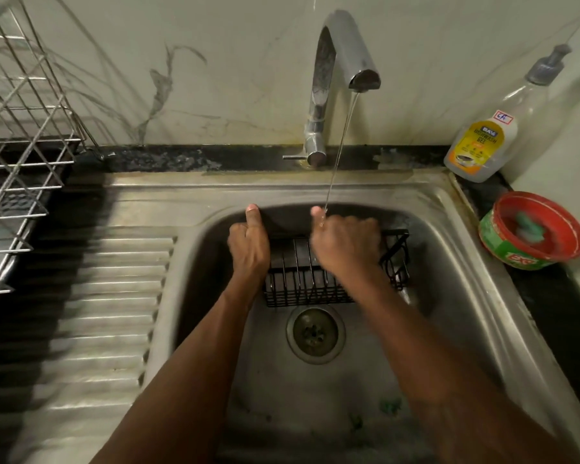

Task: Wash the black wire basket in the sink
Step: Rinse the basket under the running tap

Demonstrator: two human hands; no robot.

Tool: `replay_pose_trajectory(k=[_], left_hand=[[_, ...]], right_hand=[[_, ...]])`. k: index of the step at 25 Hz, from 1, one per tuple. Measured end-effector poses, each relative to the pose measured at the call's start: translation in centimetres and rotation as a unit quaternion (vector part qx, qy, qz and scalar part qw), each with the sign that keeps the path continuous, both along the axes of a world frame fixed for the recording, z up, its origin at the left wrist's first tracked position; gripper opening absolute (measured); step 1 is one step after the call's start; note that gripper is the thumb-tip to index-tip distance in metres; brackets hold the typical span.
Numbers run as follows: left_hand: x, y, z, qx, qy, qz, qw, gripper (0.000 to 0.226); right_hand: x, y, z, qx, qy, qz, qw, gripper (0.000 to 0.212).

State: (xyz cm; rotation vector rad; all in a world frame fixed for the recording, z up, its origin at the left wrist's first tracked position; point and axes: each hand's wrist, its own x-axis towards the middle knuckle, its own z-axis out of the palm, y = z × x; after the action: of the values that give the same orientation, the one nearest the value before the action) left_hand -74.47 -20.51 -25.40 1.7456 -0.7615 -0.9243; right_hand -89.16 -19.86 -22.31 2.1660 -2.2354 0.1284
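The black wire basket (302, 286) sits inside the stainless steel sink (449, 262), at the far side of the bowl, just behind the round metal drain (314, 333). Both hands hold it. The left hand (248, 246) grips the basket's left end with curled fingers, its thumb pointing straight up against the far wall of the bowl. The right hand (345, 246), slightly blurred, is curled over the basket's upper far edge towards its right end, thumb also raised. A thin stream of water (342, 135) falls from the chrome tap (339, 61) and lands on the right hand near the thumb.

The ribbed steel drainboard (98, 313) lies left of the bowl, and a silver wire dish rack (21, 145) stands beyond it at the left edge. On the dark counter (181, 159) to the right, a clear dishwash gel bottle with a yellow label (482, 142) stands in the corner by the wall. Nearer, a round green tub with a red rim (533, 232) holds a green scrubber.
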Motion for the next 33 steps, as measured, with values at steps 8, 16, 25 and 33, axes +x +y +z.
replay_pose_trajectory(k=[8, 16, 25, 33], left_hand=[[0.2, 0.4, 1.6, 0.001, 0.034, 0.002, 0.999, 0.046], [0.2, -0.1, 1.1, 0.028, 0.019, 0.005, 0.999, 0.056], [0.2, -0.1, 1.2, 0.043, -0.010, 0.002, 0.999, 0.068], [0.8, -0.2, 0.7, 0.037, 0.015, -0.001, 0.999, 0.101]], right_hand=[[-0.3, 1.2, 0.2, 0.013, -0.041, 0.143, 0.989, 0.067], [6.5, 2.3, 0.5, 0.009, -0.033, 0.117, 0.993, 0.050], [2.2, 1.0, 0.8, 0.052, -0.026, 0.027, 0.998, 0.067], [-2.5, 0.3, 1.5, 0.101, -0.002, 0.076, 0.992, 0.086]])
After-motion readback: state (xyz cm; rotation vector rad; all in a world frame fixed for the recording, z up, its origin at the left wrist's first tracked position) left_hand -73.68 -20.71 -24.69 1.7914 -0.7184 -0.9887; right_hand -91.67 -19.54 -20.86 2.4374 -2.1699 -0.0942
